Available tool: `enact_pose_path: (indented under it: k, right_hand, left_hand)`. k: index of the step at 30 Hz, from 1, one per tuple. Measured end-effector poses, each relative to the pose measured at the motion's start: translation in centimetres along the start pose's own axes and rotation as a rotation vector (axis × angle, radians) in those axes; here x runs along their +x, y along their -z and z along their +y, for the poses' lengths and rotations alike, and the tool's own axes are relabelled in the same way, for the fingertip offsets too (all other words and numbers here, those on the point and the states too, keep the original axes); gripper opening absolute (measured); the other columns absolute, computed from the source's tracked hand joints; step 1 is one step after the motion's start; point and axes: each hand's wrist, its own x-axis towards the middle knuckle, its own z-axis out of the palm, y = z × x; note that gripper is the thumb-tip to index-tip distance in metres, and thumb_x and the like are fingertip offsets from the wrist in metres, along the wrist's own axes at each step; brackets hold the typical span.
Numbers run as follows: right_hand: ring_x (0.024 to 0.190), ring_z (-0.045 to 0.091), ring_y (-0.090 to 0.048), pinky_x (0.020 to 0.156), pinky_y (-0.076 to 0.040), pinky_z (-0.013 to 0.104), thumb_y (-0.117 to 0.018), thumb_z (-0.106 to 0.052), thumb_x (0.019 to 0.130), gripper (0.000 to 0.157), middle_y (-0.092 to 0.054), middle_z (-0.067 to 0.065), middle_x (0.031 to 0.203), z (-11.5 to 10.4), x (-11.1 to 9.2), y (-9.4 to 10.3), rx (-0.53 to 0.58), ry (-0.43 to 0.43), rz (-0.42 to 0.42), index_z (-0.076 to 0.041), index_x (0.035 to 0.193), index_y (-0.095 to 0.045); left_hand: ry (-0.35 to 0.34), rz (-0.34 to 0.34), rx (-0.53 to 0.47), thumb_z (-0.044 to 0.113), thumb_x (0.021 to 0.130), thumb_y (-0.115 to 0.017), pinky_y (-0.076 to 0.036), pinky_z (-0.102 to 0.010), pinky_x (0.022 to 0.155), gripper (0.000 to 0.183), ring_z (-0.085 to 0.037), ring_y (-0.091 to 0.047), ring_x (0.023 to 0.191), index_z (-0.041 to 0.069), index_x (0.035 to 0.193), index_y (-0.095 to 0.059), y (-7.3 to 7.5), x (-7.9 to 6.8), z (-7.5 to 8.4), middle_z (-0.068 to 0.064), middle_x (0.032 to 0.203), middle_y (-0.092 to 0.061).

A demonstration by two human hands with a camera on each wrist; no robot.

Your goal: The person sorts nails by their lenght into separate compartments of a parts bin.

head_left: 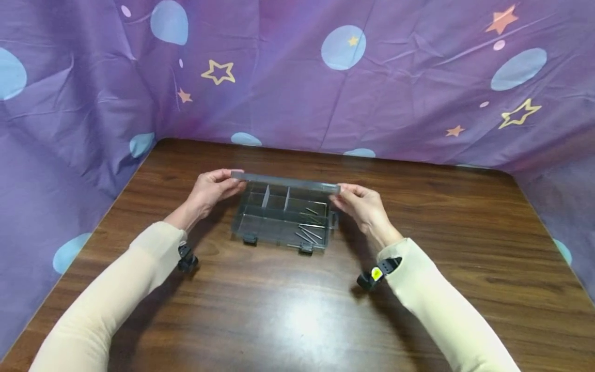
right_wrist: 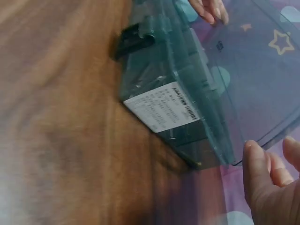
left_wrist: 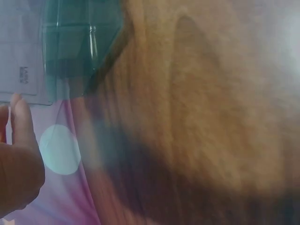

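Observation:
A clear grey-green plastic compartment box (head_left: 260,223) stands on the table with its hinged lid (head_left: 284,181) raised at the far side. My left hand (head_left: 207,192) pinches the lid's left corner, and my right hand (head_left: 364,207) pinches the right corner. Several thin metal pins (head_left: 309,235) lie in the right-hand part of the box. Upright dividers (head_left: 286,199) split its back row. Two dark latches (head_left: 250,239) sit along the front edge. In the right wrist view a white printed label (right_wrist: 161,108) shows on the box, and the lid (right_wrist: 253,70) leans away from it.
The box rests on a brown wooden table (head_left: 297,320). A purple curtain (head_left: 288,77) with stars and blue circles hangs behind and at both sides. Black wrist cameras on straps (head_left: 187,258) sit at each cream sleeve (head_left: 111,289).

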Motion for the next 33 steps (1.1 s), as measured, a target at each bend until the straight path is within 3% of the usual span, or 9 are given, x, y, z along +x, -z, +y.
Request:
enact_pose_path:
  k: [3, 5, 13, 17, 20, 23, 26, 30, 33]
  right_hand:
    - [0.068, 0.004, -0.065, 0.069, -0.054, 0.017, -0.051, 0.005, 0.092, 0.030, -0.067, -0.005, 0.076, 0.1, -0.5, 0.3, -0.036, -0.049, -0.014, -0.013, 0.074, -0.066]
    - [0.068, 0.003, -0.064, 0.067, -0.053, 0.016, -0.052, 0.006, 0.092, 0.029, -0.068, -0.006, 0.074, 0.2, -0.7, 0.5, -0.035, -0.076, -0.033, -0.013, 0.075, -0.066]
    - [0.067, 0.007, -0.066, 0.066, -0.054, 0.017, -0.047, 0.011, 0.092, 0.033, -0.069, 0.001, 0.072, 0.2, -1.3, 1.0, 0.034, -0.173, -0.111, -0.009, 0.076, -0.068]
    - [0.064, 0.008, -0.065, 0.065, -0.054, 0.018, -0.047, 0.010, 0.092, 0.032, -0.068, 0.001, 0.070, 0.3, -1.5, 1.2, -0.001, -0.165, -0.129, -0.009, 0.076, -0.067]
    - [0.061, 0.006, -0.063, 0.060, -0.053, 0.017, -0.050, 0.007, 0.092, 0.024, -0.067, -0.001, 0.068, 0.5, -1.5, 1.2, -0.087, -0.153, -0.130, -0.009, 0.082, -0.066]
    - [0.059, 0.003, -0.058, 0.054, -0.050, 0.015, -0.056, -0.001, 0.092, 0.011, -0.065, -0.007, 0.067, 0.5, -1.6, 1.1, -0.230, -0.145, -0.104, -0.001, 0.099, -0.065]
    - [0.061, 0.000, -0.054, 0.052, -0.046, 0.015, -0.060, -0.008, 0.091, 0.032, -0.064, -0.016, 0.070, 0.5, -1.6, 1.1, -0.397, -0.118, -0.080, 0.008, 0.119, -0.057]
    - [0.069, -0.002, -0.053, 0.058, -0.045, 0.019, -0.062, -0.011, 0.090, 0.044, -0.065, -0.020, 0.080, 0.7, -1.6, 1.1, -0.541, -0.057, -0.073, 0.009, 0.127, -0.051]
    - [0.074, -0.004, -0.052, 0.063, -0.045, 0.021, -0.063, -0.012, 0.089, 0.045, -0.069, -0.008, 0.098, 0.8, -1.7, 1.1, -0.605, -0.034, -0.072, 0.007, 0.128, -0.052]
  left_hand:
    - [0.044, -0.002, 0.078, -0.001, 0.094, -0.051, -0.051, -0.015, 0.076, 0.036, 0.003, -0.062, 0.081, -0.011, 0.129, -0.050, 0.3, -0.6, -0.1, 0.013, 0.092, -0.066]
    - [0.078, 0.001, 0.100, 0.005, 0.095, -0.053, -0.050, -0.012, 0.074, 0.042, 0.006, -0.060, 0.081, -0.014, 0.132, -0.044, 0.3, -1.0, -0.2, 0.015, 0.092, -0.066]
    - [0.198, -0.060, -0.044, 0.008, 0.096, -0.052, -0.050, -0.011, 0.070, 0.051, 0.003, -0.063, 0.078, -0.015, 0.138, -0.032, 0.4, -1.9, -0.6, 0.014, 0.083, -0.068]
    - [0.195, -0.098, -0.016, 0.008, 0.096, -0.051, -0.050, -0.013, 0.079, 0.051, 0.003, -0.063, 0.083, -0.014, 0.139, -0.032, 0.6, -2.1, -0.9, 0.008, 0.096, -0.068]
    - [0.179, -0.124, 0.088, 0.010, 0.097, -0.050, -0.045, -0.021, 0.095, 0.049, 0.004, -0.059, 0.094, -0.011, 0.139, -0.034, 0.9, -2.3, -1.2, -0.007, 0.124, -0.061]
    - [0.166, -0.146, 0.181, 0.013, 0.098, -0.049, -0.036, -0.032, 0.106, 0.049, -0.005, -0.052, 0.115, -0.007, 0.140, -0.035, 1.1, -2.3, -1.5, -0.017, 0.144, -0.041]
    - [0.152, -0.172, 0.231, 0.014, 0.098, -0.050, -0.035, -0.034, 0.107, 0.049, -0.015, -0.042, 0.128, -0.005, 0.141, -0.036, 1.3, -2.3, -1.7, -0.019, 0.146, -0.036]
    - [0.135, -0.196, 0.267, 0.013, 0.096, -0.052, -0.043, -0.023, 0.097, 0.049, -0.011, -0.046, 0.123, -0.003, 0.141, -0.038, 1.4, -2.3, -2.0, -0.017, 0.146, -0.038]
    - [0.126, -0.208, 0.298, 0.013, 0.095, -0.055, -0.046, -0.017, 0.089, 0.050, 0.001, -0.053, 0.108, -0.002, 0.141, -0.039, 1.6, -2.5, -2.1, -0.017, 0.146, -0.038]
